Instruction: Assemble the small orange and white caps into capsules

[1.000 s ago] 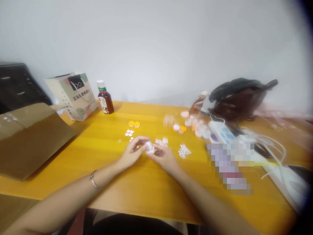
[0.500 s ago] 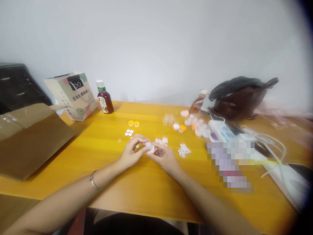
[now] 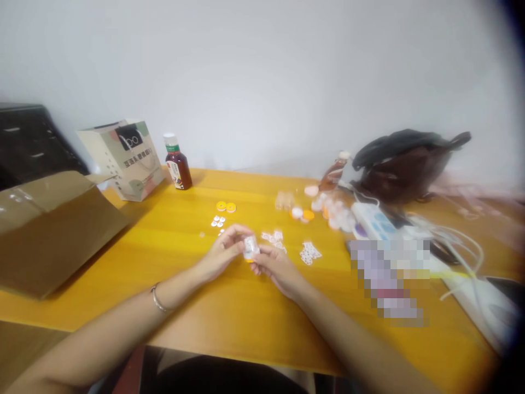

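Between my two hands is a small clear-and-white piece with an orange edge (image 3: 250,247), held just above the table. My left hand (image 3: 226,251) has its fingers curled against the left side of it. On the right side, my right hand (image 3: 279,269) pinches it between thumb and fingers. Beyond my left hand lie several small white round pieces (image 3: 218,221) and two yellow discs (image 3: 226,207). Past my right hand are two groups of flat white cut-out pieces (image 3: 310,253), the nearer one (image 3: 275,238) partly behind my fingers. Blur hides fine detail of the held piece.
An open cardboard box (image 3: 61,235), a paper bag (image 3: 137,161) and a dark red bottle (image 3: 179,169) stand left. Right are clear cups (image 3: 284,200), white and orange round pieces (image 3: 334,210), a tilted bottle (image 3: 334,172), a power strip (image 3: 371,219), cables and a dark bag (image 3: 404,169).
The held piece has turned so its clear side stands upward and its orange edge is at the bottom. My left fingers have shifted to its left side. The view moved slightly.
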### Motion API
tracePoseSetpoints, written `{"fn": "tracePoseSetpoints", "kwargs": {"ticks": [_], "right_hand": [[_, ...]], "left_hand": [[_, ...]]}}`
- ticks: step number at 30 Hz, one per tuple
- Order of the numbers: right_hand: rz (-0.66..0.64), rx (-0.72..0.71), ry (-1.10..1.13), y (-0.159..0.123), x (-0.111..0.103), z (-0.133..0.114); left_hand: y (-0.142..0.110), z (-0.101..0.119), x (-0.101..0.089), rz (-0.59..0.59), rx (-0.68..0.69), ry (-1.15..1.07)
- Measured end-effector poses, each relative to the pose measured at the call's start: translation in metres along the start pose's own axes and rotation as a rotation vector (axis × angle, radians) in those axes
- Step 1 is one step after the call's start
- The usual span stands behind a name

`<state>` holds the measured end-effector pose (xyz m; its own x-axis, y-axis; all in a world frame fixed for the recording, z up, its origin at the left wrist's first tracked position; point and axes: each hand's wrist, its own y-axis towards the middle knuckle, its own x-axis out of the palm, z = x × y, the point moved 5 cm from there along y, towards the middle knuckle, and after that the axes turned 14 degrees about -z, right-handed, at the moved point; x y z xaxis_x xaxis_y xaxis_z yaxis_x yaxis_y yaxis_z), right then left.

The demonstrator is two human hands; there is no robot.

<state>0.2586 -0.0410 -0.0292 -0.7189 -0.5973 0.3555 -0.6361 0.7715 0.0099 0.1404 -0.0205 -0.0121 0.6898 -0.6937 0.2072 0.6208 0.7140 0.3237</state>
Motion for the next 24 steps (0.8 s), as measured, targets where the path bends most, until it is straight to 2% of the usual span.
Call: {"fn": "tracePoseSetpoints", "kwargs": {"ticks": [2, 7, 13, 19, 24], "right_hand": [[0.000, 0.012, -0.016, 0.0001, 0.0000, 0.0005], [0.008, -0.002, 0.003, 0.0005, 0.0003, 0.0003], [0.023, -0.012, -0.085, 0.0003, -0.0005, -0.0009], [0.018, -0.036, -0.125, -0.0001, -0.0016, -0.0046], [0.018, -0.040, -0.207, 0.0011, -0.0036, -0.0055]], "left_hand": [[-0.0005, -0.0007, -0.0003, 0.024, -0.013, 0.014], [0.0011, 0.0029, 0.0066, -0.057, -0.047, -0.118], [-0.0006, 0.0027, -0.0011, 0.077, 0.014, 0.034], [0.0018, -0.0005, 0.0049, -0.053, -0.028, -0.085], [0.0027, -0.0013, 0.0006, 0.058, 0.051, 0.039]]}}
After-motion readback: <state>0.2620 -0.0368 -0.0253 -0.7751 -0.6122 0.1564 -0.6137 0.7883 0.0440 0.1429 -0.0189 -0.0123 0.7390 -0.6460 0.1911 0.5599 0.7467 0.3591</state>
